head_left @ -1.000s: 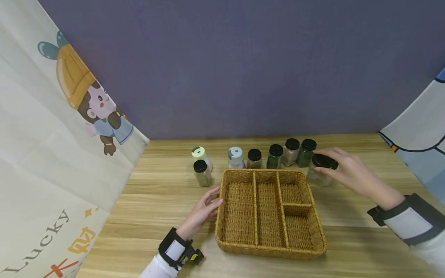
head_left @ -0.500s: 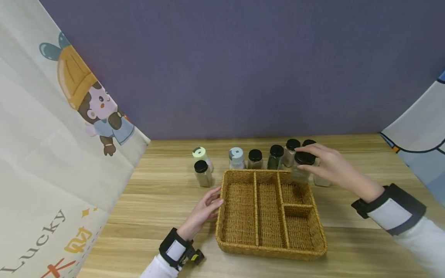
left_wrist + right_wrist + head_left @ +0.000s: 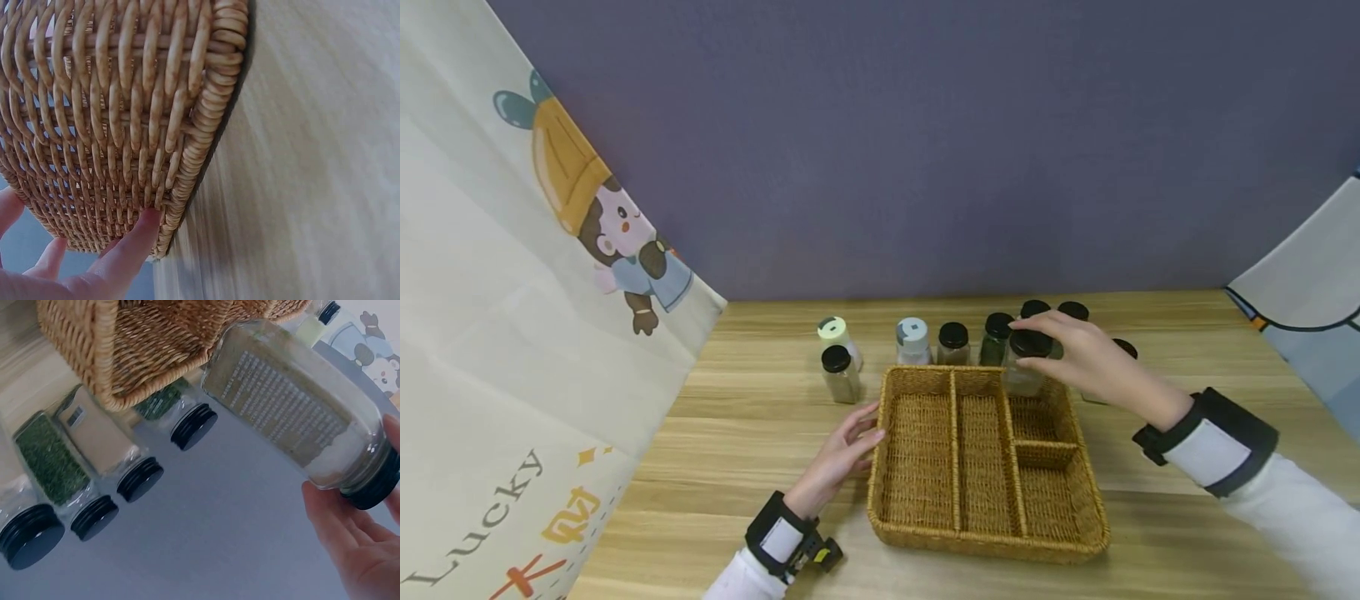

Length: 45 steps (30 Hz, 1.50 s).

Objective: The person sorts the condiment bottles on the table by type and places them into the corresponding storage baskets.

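My right hand [image 3: 1086, 360] grips a glass spice jar [image 3: 287, 403] by its black lid, thumb on one side and fingers on the other. In the right wrist view the jar shows pale contents and printed lettering. It hangs over the back rim of the brown wicker basket [image 3: 988, 546], by the back right compartment. My left hand [image 3: 835, 458] rests against the basket's left side, and in the left wrist view its fingertips [image 3: 149, 219] touch the woven wall. The basket has two long compartments and two small ones at right; no jars show inside.
Behind the basket stand several black-lidded spice jars [image 3: 953, 343], some with green herbs, and a pale-blue-capped bottle [image 3: 913, 340]. Left of it are a yellow-capped bottle [image 3: 835, 333] and another black-lidded jar [image 3: 840, 379]. One jar [image 3: 1124, 348] sits behind my right hand. A grey-blue wall [image 3: 925, 150] closes the back.
My right hand has carried the spice jar leftward from the right side to over the basket's back rim. The left hand has stayed at the basket's side.
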Tool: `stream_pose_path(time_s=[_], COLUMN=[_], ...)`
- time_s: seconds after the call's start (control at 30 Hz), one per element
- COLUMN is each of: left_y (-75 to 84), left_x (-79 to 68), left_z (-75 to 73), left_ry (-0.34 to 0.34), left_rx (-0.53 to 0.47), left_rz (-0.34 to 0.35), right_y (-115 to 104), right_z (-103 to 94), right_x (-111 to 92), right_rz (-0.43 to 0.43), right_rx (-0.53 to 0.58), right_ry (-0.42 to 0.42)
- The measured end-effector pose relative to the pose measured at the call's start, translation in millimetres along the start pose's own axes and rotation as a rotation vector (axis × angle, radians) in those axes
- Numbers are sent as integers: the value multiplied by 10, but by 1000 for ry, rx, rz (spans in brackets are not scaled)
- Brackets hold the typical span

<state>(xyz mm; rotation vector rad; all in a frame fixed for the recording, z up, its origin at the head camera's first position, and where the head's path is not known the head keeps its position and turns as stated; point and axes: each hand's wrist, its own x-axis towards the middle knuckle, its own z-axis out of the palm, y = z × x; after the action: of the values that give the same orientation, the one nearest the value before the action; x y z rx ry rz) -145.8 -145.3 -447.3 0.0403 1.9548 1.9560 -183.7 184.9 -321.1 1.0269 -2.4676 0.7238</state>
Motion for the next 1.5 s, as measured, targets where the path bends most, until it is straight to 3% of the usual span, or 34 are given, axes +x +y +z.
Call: stream_pose_path(time_s=[0.5,1.5], left_y=[-8,-45], left_x=[-4,15], left_z=[1,4], left_ry=[1,12], left_rx=[0,7], left_rz=[5,11], right_y=[-58,-20], right_z=[197,478], right_x=[123,148], right_rz=[140,118], right_rx=[103,120], right_ry=[-137,-176])
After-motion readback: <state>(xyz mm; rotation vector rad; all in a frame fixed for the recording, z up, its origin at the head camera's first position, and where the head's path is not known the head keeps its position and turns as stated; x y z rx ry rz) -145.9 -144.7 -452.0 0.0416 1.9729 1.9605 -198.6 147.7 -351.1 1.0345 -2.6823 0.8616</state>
